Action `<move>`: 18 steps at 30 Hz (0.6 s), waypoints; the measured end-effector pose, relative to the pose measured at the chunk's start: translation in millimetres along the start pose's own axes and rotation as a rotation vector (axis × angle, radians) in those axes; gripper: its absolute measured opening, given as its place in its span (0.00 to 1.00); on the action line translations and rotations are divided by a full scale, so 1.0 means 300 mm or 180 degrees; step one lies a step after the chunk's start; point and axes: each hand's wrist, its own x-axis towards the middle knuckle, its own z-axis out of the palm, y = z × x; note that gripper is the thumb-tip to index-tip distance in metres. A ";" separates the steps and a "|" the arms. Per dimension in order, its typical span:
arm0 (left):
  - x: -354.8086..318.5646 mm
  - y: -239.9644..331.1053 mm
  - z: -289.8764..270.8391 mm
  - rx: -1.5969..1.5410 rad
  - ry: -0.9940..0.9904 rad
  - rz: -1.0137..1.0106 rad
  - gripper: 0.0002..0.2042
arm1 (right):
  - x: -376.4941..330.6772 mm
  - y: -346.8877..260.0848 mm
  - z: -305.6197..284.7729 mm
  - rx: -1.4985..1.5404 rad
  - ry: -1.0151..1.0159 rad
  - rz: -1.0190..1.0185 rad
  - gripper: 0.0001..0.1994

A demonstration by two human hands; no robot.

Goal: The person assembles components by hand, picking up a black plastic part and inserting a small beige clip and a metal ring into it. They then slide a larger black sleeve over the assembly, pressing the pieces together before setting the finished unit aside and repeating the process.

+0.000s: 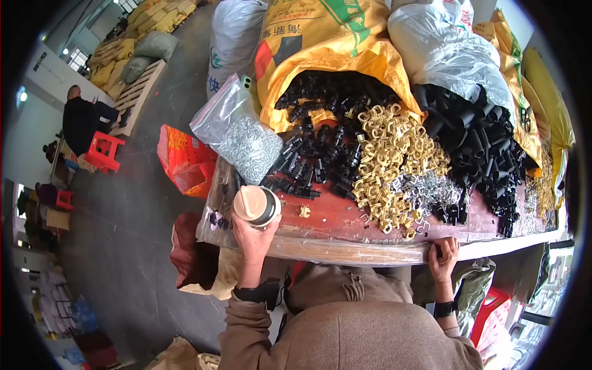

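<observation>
— What fills the red table?

— Heaps: black tubes to the right, black plastic fittings spilling from a yellow sack, brass-coloured clips between them.

— And the hands?

— The left hand is closed around a lidded cup, upright at the table's near left corner, just left of one lone clip. The right hand grips the table's front edge, fingers curled over it; the clips lie ahead, slightly leftward.

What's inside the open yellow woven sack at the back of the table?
Black plastic fittings fill the yellow woven sack's mouth and spill onto the red table. Deeper contents are covered.
</observation>
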 end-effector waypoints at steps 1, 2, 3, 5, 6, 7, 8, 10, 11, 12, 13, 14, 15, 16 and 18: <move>-0.008 0.001 -0.010 0.0193 0.0194 0.0165 0.46 | -0.001 -0.005 0.009 -0.0019 -0.0011 -0.0005 0.05; -0.015 0.007 0.006 0.0349 0.0349 0.0336 0.47 | 0.000 0.004 0.005 -0.0084 -0.0015 0.0021 0.05; -0.024 0.016 0.021 0.0504 0.0507 0.0508 0.47 | 0.002 0.012 0.000 -0.0147 -0.0018 0.0046 0.06; -0.103 0.091 0.036 0.0942 0.0625 0.0166 0.44 | 0.012 0.019 -0.022 -0.0093 -0.0044 0.0078 0.05; -0.145 0.126 0.047 0.0925 0.0628 0.0210 0.44 | 0.017 0.020 -0.038 -0.0035 -0.0103 0.0099 0.05; -0.188 0.158 0.048 0.0693 0.0539 0.0425 0.40 | 0.025 0.017 -0.043 0.0053 -0.0166 0.0091 0.05; -0.201 0.198 0.056 0.0453 0.0442 0.0646 0.36 | 0.028 0.019 -0.050 0.0067 -0.0117 0.0074 0.05; -0.133 0.322 0.095 0.0281 -0.0177 0.0768 0.33 | 0.036 0.041 -0.062 0.0298 -0.0630 0.0083 0.06; -0.081 0.371 0.132 0.0140 -0.0824 0.0865 0.30 | 0.045 0.049 -0.068 0.0272 -0.0581 0.0063 0.06; -0.020 0.394 0.196 0.0076 -0.0891 0.1043 0.28 | 0.055 0.056 -0.072 0.0558 -0.0671 -0.0021 0.06; 0.052 0.418 0.271 0.0018 -0.0955 0.1232 0.25 | 0.068 0.062 -0.076 0.0845 -0.0753 -0.0111 0.07; 0.124 0.421 0.351 0.0136 -0.0908 0.1319 0.26 | 0.073 0.065 -0.077 0.0842 -0.0711 -0.0136 0.07; 0.210 0.410 0.444 0.0248 -0.0858 0.1411 0.26 | 0.078 0.067 -0.080 0.0900 -0.0768 -0.0149 0.07; 0.312 0.390 0.534 0.0461 -0.0849 0.1127 0.24 | 0.081 0.066 -0.083 0.0981 -0.0825 -0.0184 0.08; 0.518 0.372 0.676 0.1004 -0.0697 0.0770 0.22 | 0.069 0.070 -0.083 0.0987 -0.0795 -0.0197 0.08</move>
